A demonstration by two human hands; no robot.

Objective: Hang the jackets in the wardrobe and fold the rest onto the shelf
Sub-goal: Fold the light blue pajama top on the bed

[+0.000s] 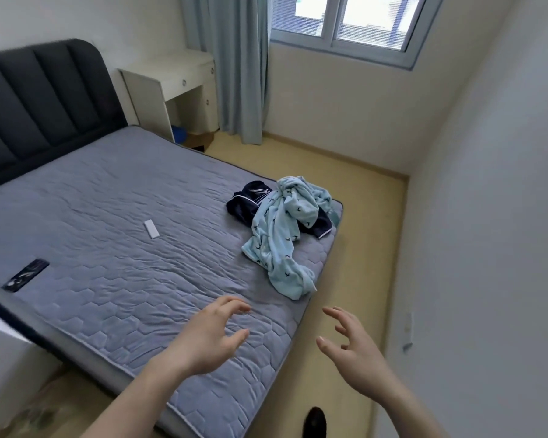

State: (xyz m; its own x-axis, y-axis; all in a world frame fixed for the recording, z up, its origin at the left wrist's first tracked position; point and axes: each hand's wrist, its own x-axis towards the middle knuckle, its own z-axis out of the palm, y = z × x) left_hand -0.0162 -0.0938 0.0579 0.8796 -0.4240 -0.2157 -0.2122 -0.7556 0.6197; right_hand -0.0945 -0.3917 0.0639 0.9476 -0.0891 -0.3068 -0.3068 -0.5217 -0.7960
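Observation:
A crumpled light blue garment (282,235) with small dark marks lies at the near right corner of the grey mattress (124,248). It partly covers a dark navy garment (247,200) with white piping. My left hand (209,336) hovers over the mattress edge, fingers spread and empty. My right hand (351,346) is held out over the floor beside the bed, fingers spread, holding nothing. Both hands are short of the clothes. No wardrobe or shelf is in view.
A white remote (151,229) and a dark phone-like object (26,275) lie on the mattress. A dark padded headboard (41,102) stands at the left, a white desk (174,86) and curtain (238,67) behind. A narrow floor strip (358,216) runs along the right wall.

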